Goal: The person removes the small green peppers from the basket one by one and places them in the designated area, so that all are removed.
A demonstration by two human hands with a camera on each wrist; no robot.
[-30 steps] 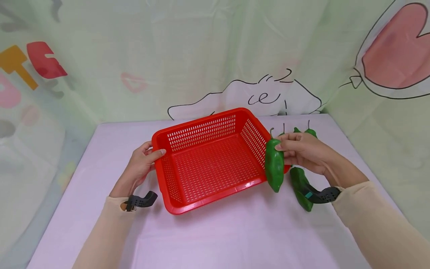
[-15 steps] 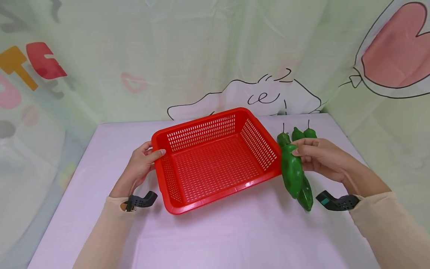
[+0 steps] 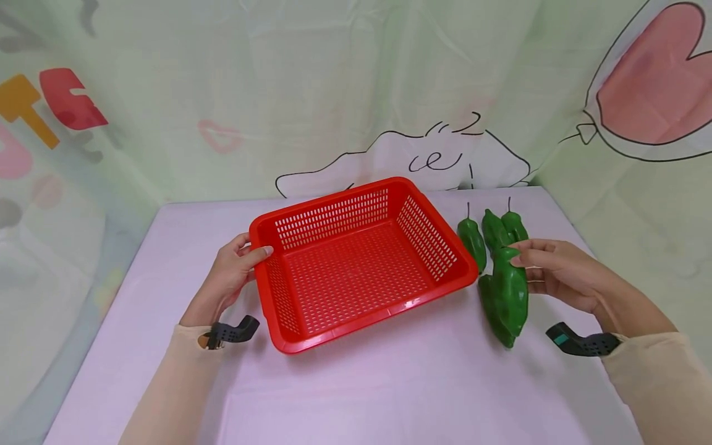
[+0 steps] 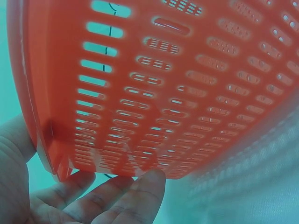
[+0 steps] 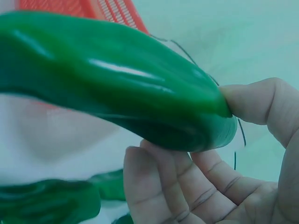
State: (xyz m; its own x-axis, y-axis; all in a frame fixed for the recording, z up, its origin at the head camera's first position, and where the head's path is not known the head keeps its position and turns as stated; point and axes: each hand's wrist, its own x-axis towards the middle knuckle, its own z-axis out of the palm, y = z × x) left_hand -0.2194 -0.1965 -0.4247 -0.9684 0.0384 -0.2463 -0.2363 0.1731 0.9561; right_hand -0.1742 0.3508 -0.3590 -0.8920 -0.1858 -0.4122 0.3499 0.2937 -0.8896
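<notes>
My left hand (image 3: 233,272) grips the left end of a red plastic basket (image 3: 266,296), thumb over the rim and fingers outside. In the left wrist view the fingers lie against the slotted wall of the basket (image 4: 117,140). Between thumb and fingers of my right hand (image 3: 562,272) is a green pepper (image 3: 510,293), pinched near its top and hanging tip down, right of the basket. It overlaps another green pepper (image 3: 491,309) lying on the table. The right wrist view shows the held pepper (image 5: 117,79) close up, with the thumb at its end.
Several more green peppers lie on the table past the basket's right end, among them one pepper (image 3: 473,241) beside the rim. The lilac-covered table (image 3: 356,389) meets a printed curtain (image 3: 334,93) at the back.
My right hand has moved right and slightly toward me with the pepper, from over the basket's right rim to above the pepper on the table. The left hand and basket stay put.
</notes>
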